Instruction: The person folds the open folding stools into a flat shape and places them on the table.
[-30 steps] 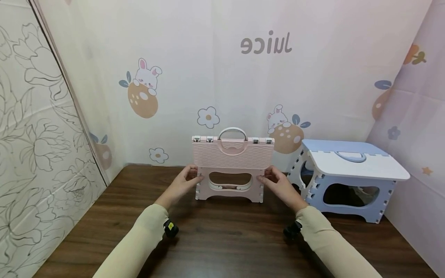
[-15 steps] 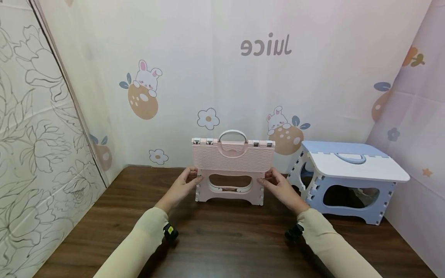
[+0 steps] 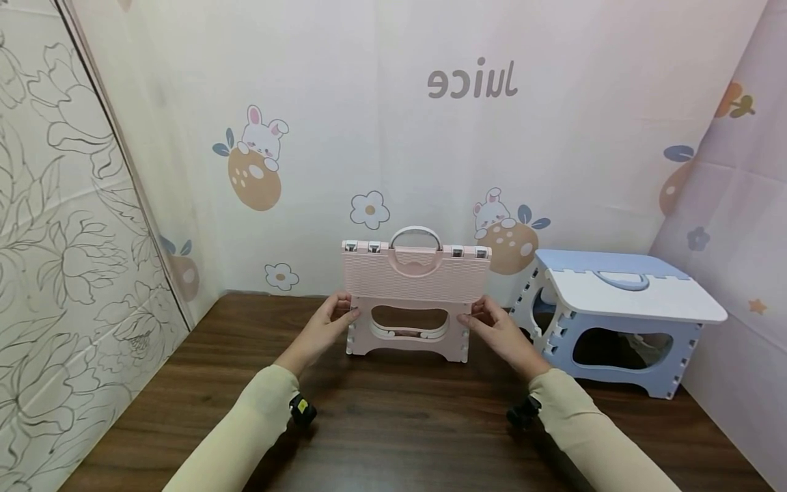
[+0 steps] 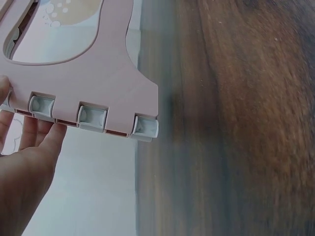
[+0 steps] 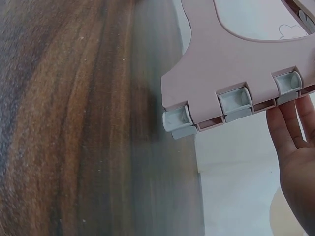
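Note:
A pink folding stool (image 3: 418,277) stands upright and folded flat, its woven-pattern top hanging down over the front leg panel. A rounded carry handle (image 3: 415,228) rises at its upper edge. My left hand (image 3: 326,325) grips the left side edge of the leg panel, thumb in front and fingers behind. On the opposite edge my right hand (image 3: 495,333) holds it the same way. Grey-white hinge clips (image 4: 92,117) run along the panel's side in the left wrist view; matching clips (image 5: 235,100) show in the right wrist view, with fingertips right behind them.
To the right stands an unfolded blue and white folding stool (image 3: 621,321), close to my right hand. The dark wooden table (image 3: 393,424) runs back to a printed curtain (image 3: 320,137). A floral panel (image 3: 67,273) borders the left side.
Both hands keep their hold on the pink stool. Its upper part has tipped very slightly; otherwise hardly anything differs, and the blue stool stays put.

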